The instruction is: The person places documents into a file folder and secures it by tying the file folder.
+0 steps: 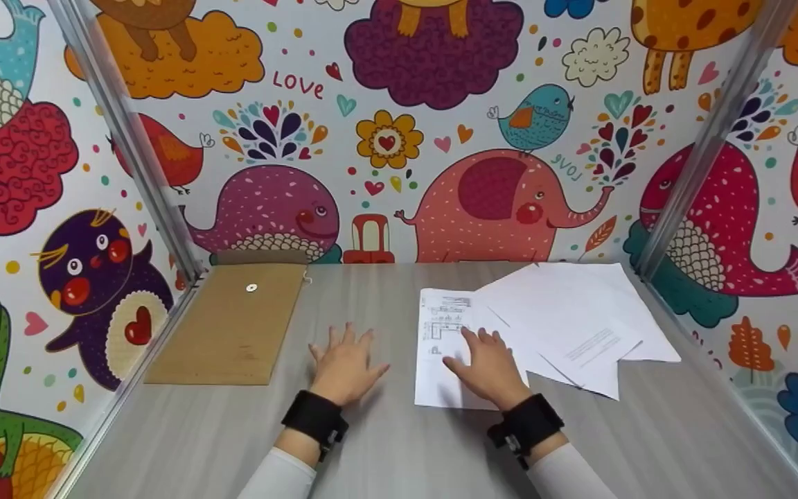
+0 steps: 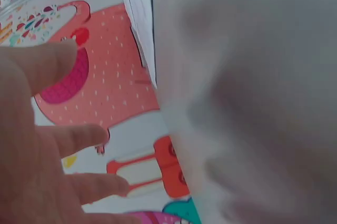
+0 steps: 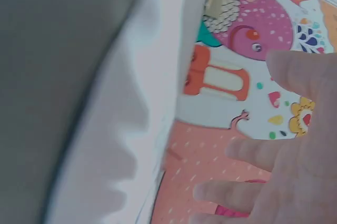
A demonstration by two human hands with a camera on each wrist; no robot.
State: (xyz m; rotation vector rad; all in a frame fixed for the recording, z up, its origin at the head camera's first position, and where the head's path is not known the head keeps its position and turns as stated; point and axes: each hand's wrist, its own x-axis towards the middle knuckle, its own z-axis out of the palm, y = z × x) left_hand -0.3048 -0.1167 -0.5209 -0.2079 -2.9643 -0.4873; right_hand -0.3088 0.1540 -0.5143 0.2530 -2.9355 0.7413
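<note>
My left hand (image 1: 345, 366) is spread above the bare table between a brown paper envelope (image 1: 226, 333) and the papers. Its fingers are apart and hold nothing, as the left wrist view also shows. Over a white sheet with printed diagrams (image 1: 440, 378) hovers my right hand (image 1: 492, 367), its fingers loosely extended and nothing in them. In the right wrist view a gap shows between the fingers (image 3: 253, 153) and the paper (image 3: 142, 145). Several more white sheets (image 1: 572, 298) lie overlapped and fanned to the right of the printed one, one bearing a short block of text.
The grey wood-grain table (image 1: 385, 450) is bounded by walls with cartoon animals at the back and both sides. Metal posts (image 1: 129, 132) stand at the corners. The envelope has a round white button and its flap lies toward the back wall. Black bands (image 1: 316, 419) circle both wrists.
</note>
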